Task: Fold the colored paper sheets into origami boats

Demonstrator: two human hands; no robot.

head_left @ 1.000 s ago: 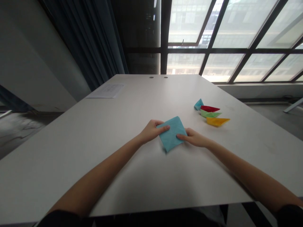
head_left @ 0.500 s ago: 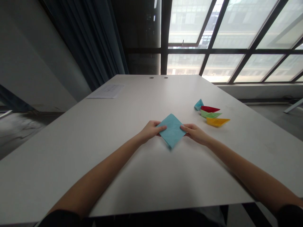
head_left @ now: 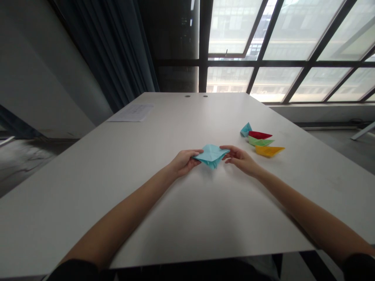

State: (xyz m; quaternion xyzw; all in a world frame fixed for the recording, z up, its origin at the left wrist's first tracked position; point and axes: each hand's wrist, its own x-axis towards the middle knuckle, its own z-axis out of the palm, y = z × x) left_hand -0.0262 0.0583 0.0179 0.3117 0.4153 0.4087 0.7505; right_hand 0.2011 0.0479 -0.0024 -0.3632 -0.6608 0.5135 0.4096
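Observation:
A light blue folded paper [head_left: 211,153] is held a little above the white table, tilted nearly level, with its layers parted along the lower front. My left hand [head_left: 187,160] pinches its left corner, thumb on top and fingers beneath. At the right corner is my right hand [head_left: 238,159], its fingers around the paper's tip and its thumb hanging lower, away from the sheet. Off to the right lie several folded paper boats: a yellow one [head_left: 268,151], a light green one [head_left: 260,142] and a red one [head_left: 259,135], beside a small blue folded paper piece [head_left: 246,129].
The white table [head_left: 164,218] stretches away toward the window [head_left: 231,78]. A printed sheet [head_left: 131,112] lies at its far left edge. A dark blue curtain [head_left: 114,50] hangs at the back left. Two round holes show near the table's far edge.
The blue paper has tipped from facing me as a flat diamond to nearly level, and its layers have spread. My right thumb has come off its face and moved below.

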